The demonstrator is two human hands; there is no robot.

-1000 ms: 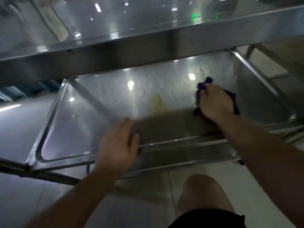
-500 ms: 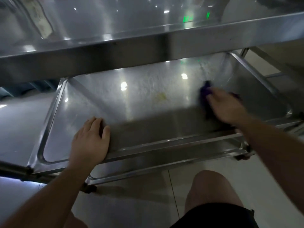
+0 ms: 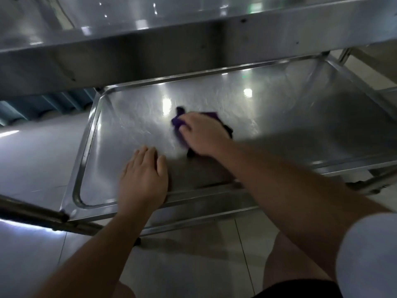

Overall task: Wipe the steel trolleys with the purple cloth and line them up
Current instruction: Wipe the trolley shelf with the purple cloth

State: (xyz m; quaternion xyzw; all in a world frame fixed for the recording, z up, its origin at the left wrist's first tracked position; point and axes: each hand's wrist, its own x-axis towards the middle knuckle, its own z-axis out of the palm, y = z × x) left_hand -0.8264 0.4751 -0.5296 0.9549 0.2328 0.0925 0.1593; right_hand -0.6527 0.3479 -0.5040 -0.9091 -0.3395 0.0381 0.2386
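Steel fills most of the view: a trolley [image 3: 322,130] with a wide upper shelf [image 3: 171,46] running across the top of the frame and a lower tray shelf [image 3: 133,117] beneath it, its raised rim rounded at the near left corner. The lower shelf's brushed surface shows pale streaks and several bright reflections of ceiling lights.

On that lower shelf, slightly left of its middle, lies the purple cloth [image 3: 211,115]. The right hand [image 3: 204,136] rests on top of it, palm down, its grip curled over the bunched fabric with the thumb alongside the near left edge; folds of cloth stick out beyond the fingertips and behind the wrist. The hand and cloth are somewhat blurred, so how tightly the fingers clutch the fabric is hard to judge.

The left hand [image 3: 142,179] lies flat on the same shelf near its front rim, just to the near left of the right hand and apart from the cloth. Its fingers are straight and held close together, pressing on the steel and holding nothing.

Both forearms reach in from the bottom of the frame, the right one coming out of a white sleeve [image 3: 369,254]. Below the shelf a bare knee [image 3: 285,261] above dark shorts shows over the pale tiled floor [image 3: 32,168].
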